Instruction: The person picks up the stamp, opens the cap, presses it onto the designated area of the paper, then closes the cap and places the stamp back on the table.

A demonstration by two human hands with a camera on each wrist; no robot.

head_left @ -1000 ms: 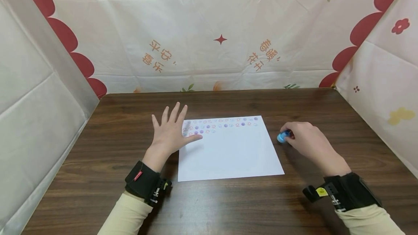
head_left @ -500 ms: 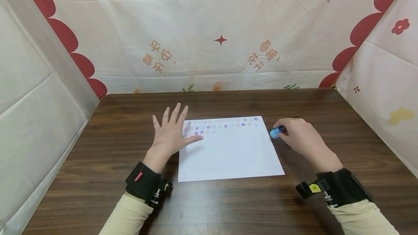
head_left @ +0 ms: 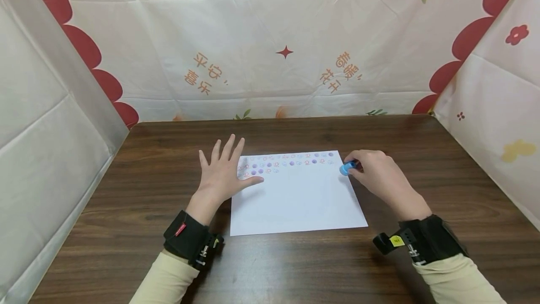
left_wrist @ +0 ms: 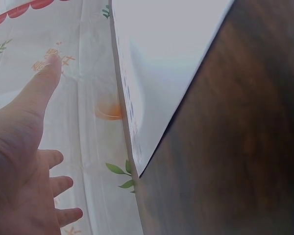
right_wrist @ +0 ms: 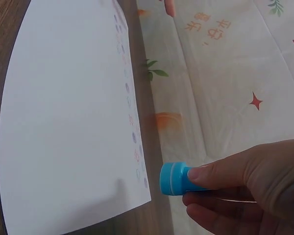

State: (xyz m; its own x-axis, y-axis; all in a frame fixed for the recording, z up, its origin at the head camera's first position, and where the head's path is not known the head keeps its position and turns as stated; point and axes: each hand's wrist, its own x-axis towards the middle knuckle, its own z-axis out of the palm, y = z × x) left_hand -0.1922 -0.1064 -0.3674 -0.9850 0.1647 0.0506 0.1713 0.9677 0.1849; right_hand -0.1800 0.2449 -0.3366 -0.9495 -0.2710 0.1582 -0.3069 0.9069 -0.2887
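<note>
A sheet of white paper (head_left: 295, 201) lies on the dark wooden table, with rows of small purple, red and blue stamped prints (head_left: 291, 162) along its far part. My left hand (head_left: 219, 175) is over the paper's left edge with fingers spread and straight; its thumb reaches across the sheet. In the left wrist view the left hand (left_wrist: 24, 171) holds nothing. Between thumb and fingers, my right hand (head_left: 379, 175) pinches a blue stamp (head_left: 347, 168) at the paper's right edge. The right wrist view shows the stamp (right_wrist: 174, 179) tilted sideways, seemingly above the sheet.
The wooden table (head_left: 295, 271) extends around the paper on every side. A white printed cloth (head_left: 253, 27) hangs behind the table's far edge, with more cloth at left and right. Each wrist wears a black strap (head_left: 185, 238) with a small camera.
My right hand has moved left with the blue stamp, from beside the paper to its right edge. The left hand has hardly moved.
</note>
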